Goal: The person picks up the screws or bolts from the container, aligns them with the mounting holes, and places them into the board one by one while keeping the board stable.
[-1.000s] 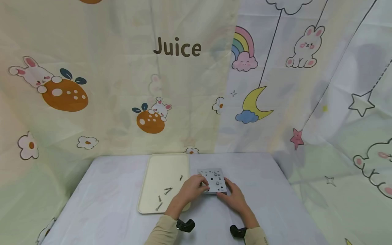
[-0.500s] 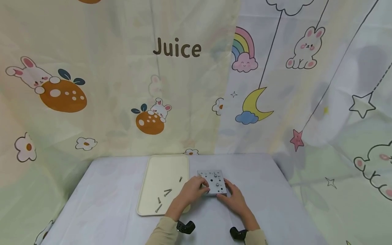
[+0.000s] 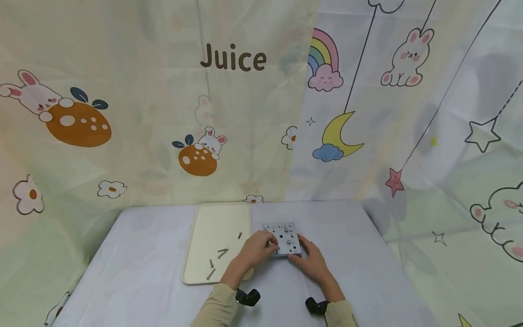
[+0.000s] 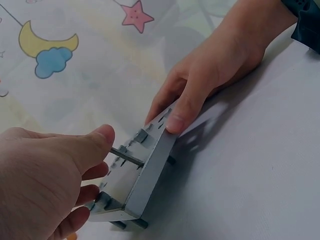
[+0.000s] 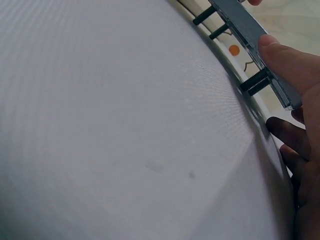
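Note:
A grey metal plate (image 3: 283,245) with several holes is held just off the white table, bolts standing in some of the holes. My left hand (image 3: 254,251) is over its left side. In the left wrist view, thumb and finger of that hand pinch the end of a bolt (image 4: 129,158) that meets the plate near one edge. My right hand (image 3: 312,262) grips the plate's right edge, thumb on the near side. Threaded bolt ends (image 5: 256,82) jut from the plate's underside in the right wrist view. The left hand's fingers cover part of the plate in the head view.
Left of the plate lies a cream tray (image 3: 220,220). Several loose bolts rest in it, among them a far one (image 3: 239,235) and a near one (image 3: 210,274). The white-covered table (image 3: 143,268) runs back to a printed curtain (image 3: 245,113).
The head view has shifted slightly. Both hands stay at the plate in almost the same pose, and the bolts in the tray lie as before.

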Available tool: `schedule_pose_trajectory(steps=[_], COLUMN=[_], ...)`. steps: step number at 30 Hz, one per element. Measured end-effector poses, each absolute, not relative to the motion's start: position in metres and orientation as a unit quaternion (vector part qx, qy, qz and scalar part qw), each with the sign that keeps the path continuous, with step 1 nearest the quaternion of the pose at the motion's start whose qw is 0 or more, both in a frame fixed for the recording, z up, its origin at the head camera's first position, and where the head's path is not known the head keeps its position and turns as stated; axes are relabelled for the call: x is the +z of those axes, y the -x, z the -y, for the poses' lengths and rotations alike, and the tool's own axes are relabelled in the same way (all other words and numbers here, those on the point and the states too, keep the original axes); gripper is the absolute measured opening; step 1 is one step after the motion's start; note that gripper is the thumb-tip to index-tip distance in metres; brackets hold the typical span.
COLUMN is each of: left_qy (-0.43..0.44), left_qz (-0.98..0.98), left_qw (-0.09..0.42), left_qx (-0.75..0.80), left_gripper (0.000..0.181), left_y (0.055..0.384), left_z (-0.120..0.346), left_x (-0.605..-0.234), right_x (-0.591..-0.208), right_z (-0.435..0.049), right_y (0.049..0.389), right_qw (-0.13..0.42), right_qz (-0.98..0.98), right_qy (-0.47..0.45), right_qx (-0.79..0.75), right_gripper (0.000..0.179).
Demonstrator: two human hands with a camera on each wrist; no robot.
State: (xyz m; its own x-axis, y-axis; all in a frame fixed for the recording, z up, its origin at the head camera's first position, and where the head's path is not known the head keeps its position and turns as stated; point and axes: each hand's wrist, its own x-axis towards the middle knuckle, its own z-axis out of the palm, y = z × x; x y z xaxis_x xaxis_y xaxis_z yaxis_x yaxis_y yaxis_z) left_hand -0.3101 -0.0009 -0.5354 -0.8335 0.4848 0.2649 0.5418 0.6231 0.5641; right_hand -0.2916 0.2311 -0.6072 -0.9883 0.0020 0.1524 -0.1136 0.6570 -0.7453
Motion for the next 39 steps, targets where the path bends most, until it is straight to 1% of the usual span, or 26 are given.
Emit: schedule_pose_trajectory(steps=[12, 17, 21, 29, 33, 39], left_qy=[0.276, 0.28, 0.276, 0.275, 0.253, 0.216], left_qz=[0.902, 0.895, 0.887, 0.894, 0.904, 0.916], left_qw=[0.047, 0.069, 0.087, 0.068, 0.063, 0.078], left_qx=[-0.33, -0.34, -0.36, -0.346, -0.338, -0.329], left_gripper=[0.012, 0.012, 0.01, 0.009, 0.008, 0.006], left_y=[0.308, 0.307, 0.303, 0.284, 0.273, 0.26], left_z=[0.009, 0.019, 0.036, 0.08, 0.101, 0.136], left_x=[-0.535, -0.539, -0.541, -0.543, -0.541, -0.547], right_x=[-0.599, -0.597, -0.597, -0.599, -0.598, -0.6], right_z=[-0.221, -0.218, -0.217, -0.222, -0.224, -0.226], right_y=[0.292, 0.293, 0.294, 0.29, 0.288, 0.287], right_qw=[0.061, 0.058, 0.056, 0.044, 0.046, 0.042], right_qz=[0.907, 0.907, 0.909, 0.909, 0.907, 0.908], right_qy=[-0.04, -0.042, -0.04, -0.023, -0.025, -0.028], right_qx=[0.414, 0.415, 0.411, 0.413, 0.417, 0.416], right_gripper=[0.087, 0.088, 0.09, 0.091, 0.093, 0.094])
